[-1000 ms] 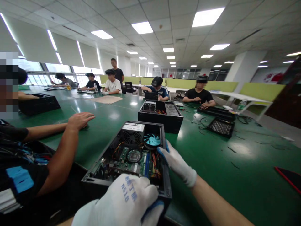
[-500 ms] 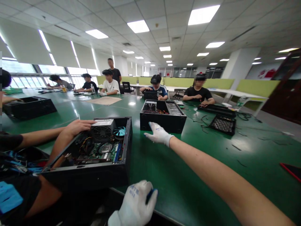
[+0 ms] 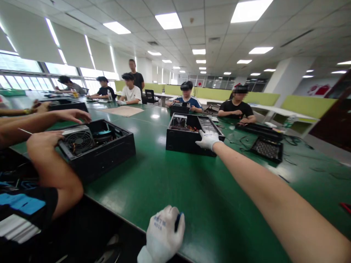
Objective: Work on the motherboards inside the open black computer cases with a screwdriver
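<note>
My right hand (image 3: 208, 140), in a white glove, reaches out to a black computer case (image 3: 181, 142). Its fingers go over the near rim and its thumb lies against the near wall. The case is open on top, with a power supply fan and coloured cables inside. At the bottom of the view my left hand (image 3: 166, 232), also in a white glove, hovers by the near table edge with curled fingers and the thumb close to them. A blue patch shows in the gap; what it holds, if anything, is hidden.
A co-worker's hands (image 3: 45, 140) rest at another open computer case (image 3: 109, 153) on the left. The green table (image 3: 153, 182) runs far back, with people seated around it. A black metal panel (image 3: 267, 149) and loose cables lie to the right.
My right hand has moved from in front of the computer case onto its near rim. On the left, the co-worker's case has shifted left and away from me. My left hand stays curled.
</note>
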Action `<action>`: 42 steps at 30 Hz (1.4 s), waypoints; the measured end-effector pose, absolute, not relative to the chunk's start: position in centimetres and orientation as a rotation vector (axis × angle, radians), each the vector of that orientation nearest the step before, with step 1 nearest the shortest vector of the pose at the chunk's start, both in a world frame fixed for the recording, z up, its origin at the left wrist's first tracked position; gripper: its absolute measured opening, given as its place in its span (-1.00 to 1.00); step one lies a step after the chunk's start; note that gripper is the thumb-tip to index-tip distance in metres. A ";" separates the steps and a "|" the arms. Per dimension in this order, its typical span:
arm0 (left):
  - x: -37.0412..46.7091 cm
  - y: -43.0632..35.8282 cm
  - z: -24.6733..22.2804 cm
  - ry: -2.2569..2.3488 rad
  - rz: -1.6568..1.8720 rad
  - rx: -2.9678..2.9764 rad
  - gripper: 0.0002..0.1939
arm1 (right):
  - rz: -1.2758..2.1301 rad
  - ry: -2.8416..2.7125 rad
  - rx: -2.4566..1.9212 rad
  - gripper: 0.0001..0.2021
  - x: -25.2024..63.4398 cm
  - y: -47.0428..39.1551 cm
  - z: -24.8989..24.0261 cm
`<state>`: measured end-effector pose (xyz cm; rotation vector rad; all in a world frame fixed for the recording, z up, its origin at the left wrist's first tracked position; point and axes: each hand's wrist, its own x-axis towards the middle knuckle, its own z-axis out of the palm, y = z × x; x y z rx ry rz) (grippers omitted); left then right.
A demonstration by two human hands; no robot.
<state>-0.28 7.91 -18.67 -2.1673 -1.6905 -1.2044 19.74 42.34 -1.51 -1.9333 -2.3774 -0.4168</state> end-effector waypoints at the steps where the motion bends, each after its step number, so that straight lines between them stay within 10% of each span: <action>1: -0.3 7.9 -18.7 -1.690 -1.207 -2.167 -0.89 | -0.448 -2.368 -1.946 -0.40 19.5 42.5 -1.4; 31: -0.9 7.4 -17.5 -1.798 -1.264 -2.239 -0.77 | -0.562 -2.561 -1.363 -0.66 24.8 18.7 0.2; 42: -0.4 3.5 -2.5 -1.473 -1.321 -2.321 -0.84 | -0.300 -2.550 -1.156 -0.72 28.9 7.7 0.6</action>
